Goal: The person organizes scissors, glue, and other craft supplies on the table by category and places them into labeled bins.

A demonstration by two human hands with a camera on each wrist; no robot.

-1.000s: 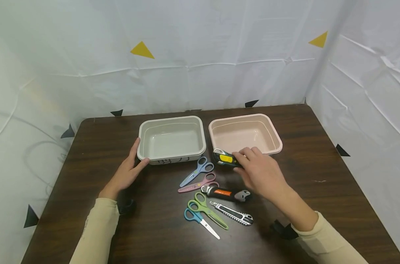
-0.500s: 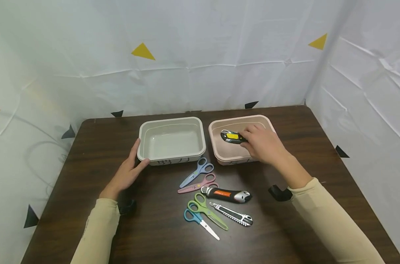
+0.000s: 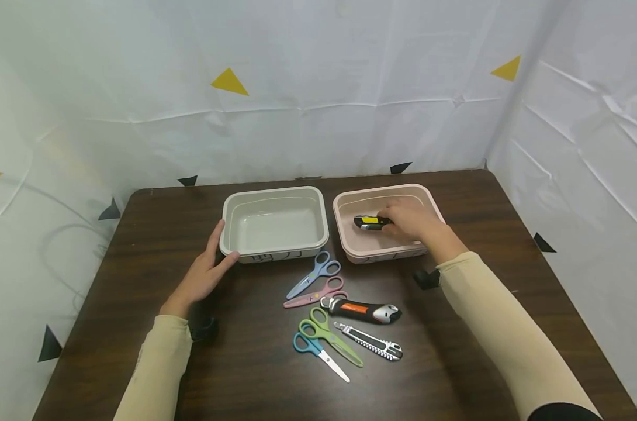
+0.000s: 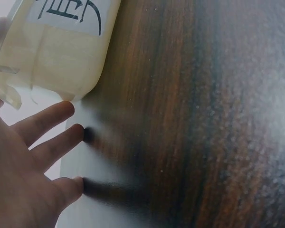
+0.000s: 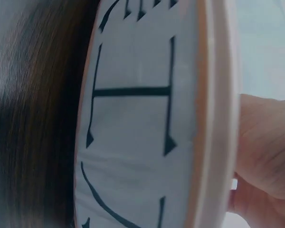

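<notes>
My right hand [image 3: 409,220] reaches into the pink bin [image 3: 384,256] and grips a black utility knife [image 3: 369,222] with a yellow panel, low inside the bin. In the right wrist view the bin's rim [image 5: 218,114] hides the knife and most of the fingers. My left hand [image 3: 198,278] rests at the near left corner of the pale grey bin [image 3: 281,255], its fingers and thumb fairly straight. Seen from the left wrist, the fingers spread beside that bin's labelled wall [image 4: 61,61].
Before the bins lie blue scissors [image 3: 312,275], pink scissors [image 3: 313,296], green scissors [image 3: 333,339], teal-handled scissors [image 3: 321,354], a black-and-orange cutter [image 3: 363,310] and a silver cutter [image 3: 370,341]. White sheeting [image 3: 308,140] stands behind the dark wooden table [image 3: 234,362].
My right hand has carried the utility knife from the near edge of the pink bin over its rim, then down inside. My left hand has stayed at the grey bin's corner.
</notes>
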